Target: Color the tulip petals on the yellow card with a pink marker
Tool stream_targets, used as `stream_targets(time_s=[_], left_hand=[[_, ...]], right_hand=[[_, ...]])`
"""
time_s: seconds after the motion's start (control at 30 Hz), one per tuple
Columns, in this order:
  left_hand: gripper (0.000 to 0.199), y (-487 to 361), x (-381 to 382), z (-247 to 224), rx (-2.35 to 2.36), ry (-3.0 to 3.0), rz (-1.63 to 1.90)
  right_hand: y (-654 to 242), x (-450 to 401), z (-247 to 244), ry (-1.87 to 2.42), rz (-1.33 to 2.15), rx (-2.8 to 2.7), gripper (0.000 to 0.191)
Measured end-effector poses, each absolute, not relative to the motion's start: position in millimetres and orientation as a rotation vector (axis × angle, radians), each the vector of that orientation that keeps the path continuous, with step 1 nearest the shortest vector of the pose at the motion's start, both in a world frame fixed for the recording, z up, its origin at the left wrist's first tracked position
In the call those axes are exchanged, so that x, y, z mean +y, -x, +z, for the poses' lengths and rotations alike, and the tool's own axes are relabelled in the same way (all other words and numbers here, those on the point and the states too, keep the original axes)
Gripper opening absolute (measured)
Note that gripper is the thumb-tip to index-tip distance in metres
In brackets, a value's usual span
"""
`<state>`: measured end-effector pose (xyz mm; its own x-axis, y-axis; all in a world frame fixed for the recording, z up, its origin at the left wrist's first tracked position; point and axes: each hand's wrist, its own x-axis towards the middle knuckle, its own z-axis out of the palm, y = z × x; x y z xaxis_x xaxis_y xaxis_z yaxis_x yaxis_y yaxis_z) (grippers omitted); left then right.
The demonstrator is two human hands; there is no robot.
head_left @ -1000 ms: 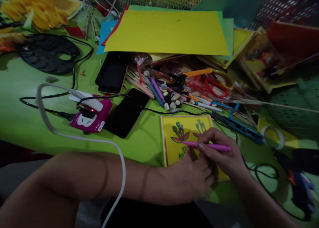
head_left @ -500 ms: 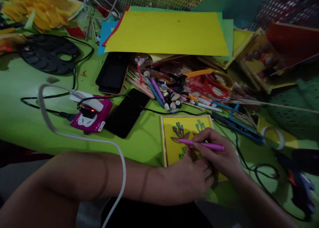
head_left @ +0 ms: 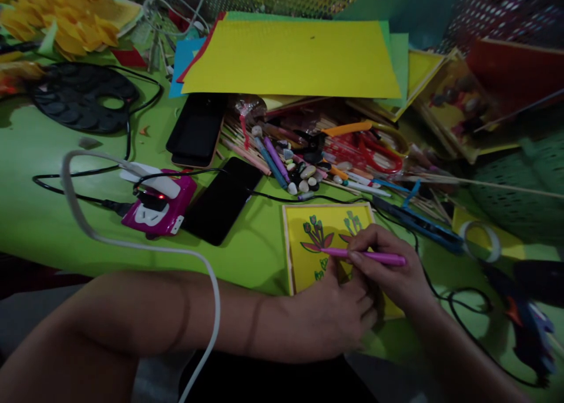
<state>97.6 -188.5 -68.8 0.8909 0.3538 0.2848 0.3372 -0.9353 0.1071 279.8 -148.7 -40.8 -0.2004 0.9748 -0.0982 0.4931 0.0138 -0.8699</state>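
Note:
My right hand [head_left: 390, 265] is closed around a pink felt-tip pen [head_left: 374, 256], its tip pointing left at a leaf of the left flower drawing. The drawing is on a yellow card [head_left: 295, 241] with a pale wooden frame [head_left: 287, 256]. Tulip-like flowers with dark outlines and pink leaves show on it. My left hand [head_left: 337, 315] lies across the lower part of the card, thumb and fingers stretched out and somewhat bent, resting on it beneath the pen. Both hands cover much of the lower card.
Phones [head_left: 224, 200], a magenta power strip [head_left: 163, 206] and a white cable [head_left: 214, 285] are at left. Behind the card lie pebbles [head_left: 306, 182], markers, sticks and red-handled scissors [head_left: 381, 159] below yellow sheets [head_left: 291, 56]. At right are a tape roll [head_left: 480, 241] and a glue gun [head_left: 526, 326].
My right hand and the pink pen have shifted slightly right, and the tip has moved along the leaf towards the flower's base. My left hand stays in place.

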Motion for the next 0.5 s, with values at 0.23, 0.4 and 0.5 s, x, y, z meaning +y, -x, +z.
stream_targets(time_s=[0.23,0.4,0.5], left_hand=[[0.042,-98.7,-189.5,-68.6,0.577,-3.0,0.473],[0.043,-97.1,-189.1,-67.8,0.567,-2.995,0.495],[0.042,-97.2,-189.6,-69.6,0.578,-2.998,0.512]], right_hand=[[-272.3,-148.3,-37.1,1.47,1.225,-1.689,0.011],[-277.1,-148.1,-38.8,1.48,1.173,-1.724,0.012],[-280.3,-148.0,-39.9,1.475,1.147,-1.745,0.013]])
